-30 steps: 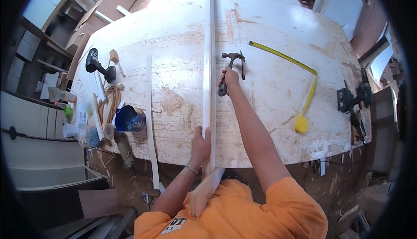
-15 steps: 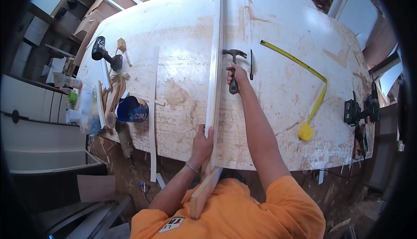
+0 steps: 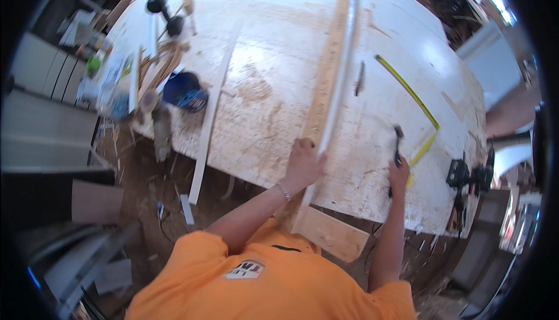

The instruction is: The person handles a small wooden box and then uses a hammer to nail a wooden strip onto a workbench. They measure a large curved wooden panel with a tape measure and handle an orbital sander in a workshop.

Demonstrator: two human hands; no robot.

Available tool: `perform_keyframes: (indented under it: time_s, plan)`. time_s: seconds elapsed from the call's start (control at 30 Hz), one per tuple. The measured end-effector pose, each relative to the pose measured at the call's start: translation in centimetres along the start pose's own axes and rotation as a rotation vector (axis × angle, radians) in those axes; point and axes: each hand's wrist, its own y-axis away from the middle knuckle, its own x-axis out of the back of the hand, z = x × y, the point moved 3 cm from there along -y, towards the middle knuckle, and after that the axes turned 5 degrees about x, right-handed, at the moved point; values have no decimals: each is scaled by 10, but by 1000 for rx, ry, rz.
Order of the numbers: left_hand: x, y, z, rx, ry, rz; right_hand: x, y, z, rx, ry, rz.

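Observation:
My left hand [image 3: 304, 163] grips the lower part of a long board [image 3: 326, 70] with a bare wood face and a white edge, lying across the table toward me. A short pale wood piece [image 3: 331, 233] sticks out at its near end, over the table edge. My right hand [image 3: 399, 173] holds a claw hammer [image 3: 397, 137], slightly blurred, to the right of the board. Beside it an extended yellow tape measure [image 3: 407, 87] lies bent. A slim dark tool [image 3: 360, 78] lies right of the board, farther up the table.
On the white worktable [image 3: 262, 41], left, are a drill [image 3: 173, 24], a blue bucket [image 3: 183, 93], wood strips and a long white strip [image 3: 211, 125]; right, another drill [image 3: 471, 174]. Cabinets [image 3: 55, 70] and panels [image 3: 489, 58] surround the table; scraps litter the floor.
The board has rotated, showing its bare wood face and slanting right, as the view shifted. My left hand moved along with it. My right hand carried the hammer right and nearer me, away from the board.

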Motion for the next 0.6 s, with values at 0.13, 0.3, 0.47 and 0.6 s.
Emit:
perform_keyframes:
  time_s: [0.13, 0.3, 0.47, 0.6]
  plan:
    - [-16, 14, -11, -99, -108, 137, 54, 27, -3, 0, 137, -171]
    - [-21, 15, -36, -209, -207, 139, 20, 56, -113, -65, -197, -471]
    - [26, 9, -66, -274, -388, 148, -95, 79, -219, -99, -302, -777]
    - [118, -9, -169, 231, -451, 594, -171, 68, -213, 293, -253, -516]
